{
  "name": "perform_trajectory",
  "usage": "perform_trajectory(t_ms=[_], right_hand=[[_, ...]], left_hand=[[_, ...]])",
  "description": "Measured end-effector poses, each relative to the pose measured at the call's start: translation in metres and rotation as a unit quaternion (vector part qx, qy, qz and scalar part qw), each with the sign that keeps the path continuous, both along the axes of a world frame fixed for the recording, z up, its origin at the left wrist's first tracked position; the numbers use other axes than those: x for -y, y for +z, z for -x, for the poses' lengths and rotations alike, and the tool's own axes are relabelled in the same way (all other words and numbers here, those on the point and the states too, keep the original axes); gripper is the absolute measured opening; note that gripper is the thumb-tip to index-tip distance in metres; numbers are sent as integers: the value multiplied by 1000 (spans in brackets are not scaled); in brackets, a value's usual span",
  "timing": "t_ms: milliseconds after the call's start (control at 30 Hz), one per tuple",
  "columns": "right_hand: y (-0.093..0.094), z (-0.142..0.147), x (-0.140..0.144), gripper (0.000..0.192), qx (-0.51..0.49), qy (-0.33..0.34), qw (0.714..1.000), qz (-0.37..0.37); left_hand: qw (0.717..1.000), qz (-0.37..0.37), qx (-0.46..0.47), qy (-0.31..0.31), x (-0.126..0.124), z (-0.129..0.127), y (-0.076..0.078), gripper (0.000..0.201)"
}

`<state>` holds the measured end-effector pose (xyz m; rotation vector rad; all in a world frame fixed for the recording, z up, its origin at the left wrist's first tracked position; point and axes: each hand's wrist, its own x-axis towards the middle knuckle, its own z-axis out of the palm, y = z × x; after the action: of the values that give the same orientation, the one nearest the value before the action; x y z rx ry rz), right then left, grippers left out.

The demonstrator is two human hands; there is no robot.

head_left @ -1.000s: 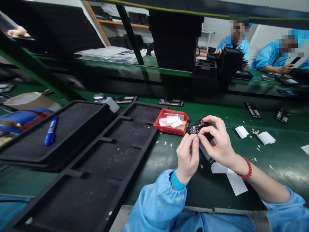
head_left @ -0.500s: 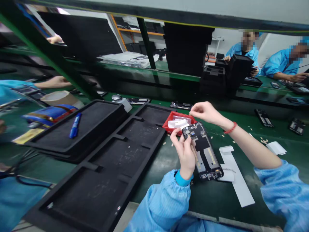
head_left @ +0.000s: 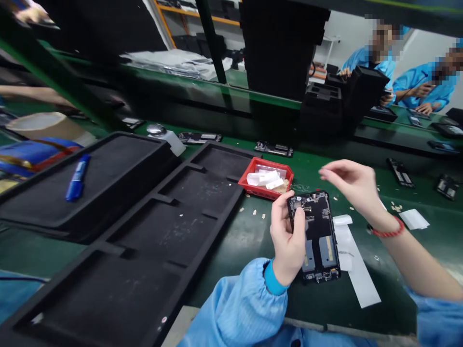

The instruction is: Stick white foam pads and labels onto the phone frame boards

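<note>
My left hand [head_left: 289, 246] grips an opened phone [head_left: 318, 229] by its left edge, thumb across its upper part; circuit board and pale tape strips show. Up and to the right of the phone, my right hand [head_left: 356, 188] is raised above the bench, thumb and forefinger pinched together. Whatever may be between those fingertips is too small to make out. Just beyond the phone stands a red bin [head_left: 257, 192] with white paper pieces [head_left: 265, 178] inside. Beside the phone's right edge lie long white paper strips [head_left: 363, 286].
A long black compartment tray [head_left: 213, 236] lies to the left, with a black box [head_left: 119, 173] and blue marker [head_left: 77, 178] beyond it. Other opened phones [head_left: 400, 172] lie along the back. Small beige scraps [head_left: 397, 208] dot the green bench. Co-workers [head_left: 427, 82] sit across.
My right hand has moved right, away from the red bin. The phone in my left hand has shifted right and turned more upright. The camera view has tilted down.
</note>
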<state>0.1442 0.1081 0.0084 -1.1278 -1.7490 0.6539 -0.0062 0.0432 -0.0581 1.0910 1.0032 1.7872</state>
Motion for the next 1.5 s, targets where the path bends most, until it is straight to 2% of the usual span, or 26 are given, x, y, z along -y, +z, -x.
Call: perform_trajectory(t_ms=[67,100,167,267,500,1067,1500], right_hand=[[-2,-4,38,4,-11,-95,993,-66],[-4,-2,54,6,-6,-121,989,-85],[-10,8,80,9,3,-136,986,-95],[-16,24,96,12,-18,-128,989,-73],[-14,34,94,15,-42,-122,991,-45],[-13,49,100,17,-66,-152,984,-64],[-16,52,102,18,-69,-167,980,-80]], left_hand=[[1000,-12,-21,-5,5,-2,2,26],[999,-19,-30,-4,8,-2,2,26],[998,-35,-46,0,12,-3,3,28],[996,-62,-63,10,16,-3,2,31],[991,-86,-96,38,21,-2,1,38],[977,-110,-142,118,28,-3,6,43],[967,-115,-173,146,26,-5,10,46]])
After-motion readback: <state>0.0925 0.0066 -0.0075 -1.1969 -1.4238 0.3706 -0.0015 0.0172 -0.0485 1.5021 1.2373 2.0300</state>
